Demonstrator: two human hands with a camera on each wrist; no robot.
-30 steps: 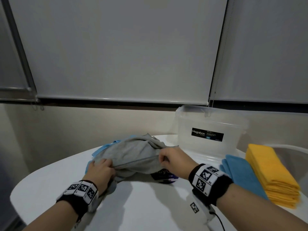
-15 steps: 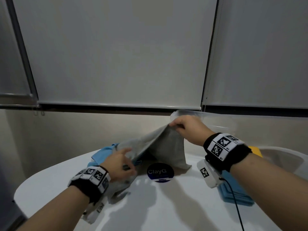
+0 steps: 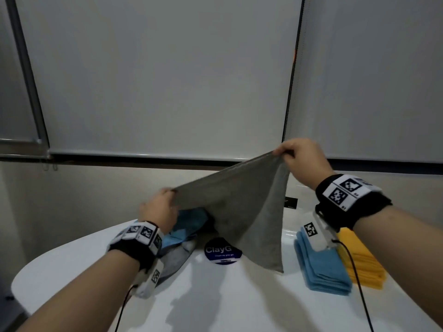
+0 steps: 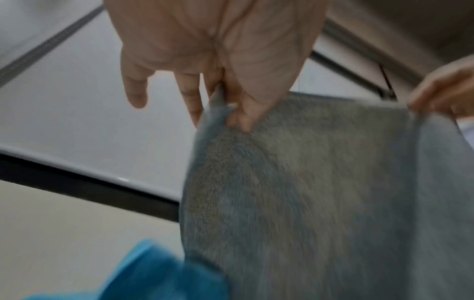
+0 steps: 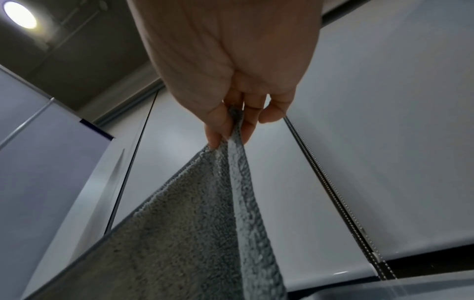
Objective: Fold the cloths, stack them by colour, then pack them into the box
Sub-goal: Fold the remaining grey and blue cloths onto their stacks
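A grey cloth hangs spread in the air above the white table. My right hand pinches its upper right corner, held high. My left hand pinches the opposite corner lower down, thumb against fingers. The right wrist view shows the grey cloth pinched between thumb and fingers. Under the cloth lies a heap of loose blue cloths and grey cloths. At the right sit a folded blue stack and a folded yellow stack. The clear box is mostly hidden behind the cloth and my right arm.
A round dark-blue "ClayG" sticker lies on the table below the hanging cloth. Grey roller blinds cover the wall behind. Cables run from both wrist cameras across the table's near part.
The grey cloth has come up off the heap and spread out. My right hand rose up and to the right with its corner; my left hand took the other corner and lifted.
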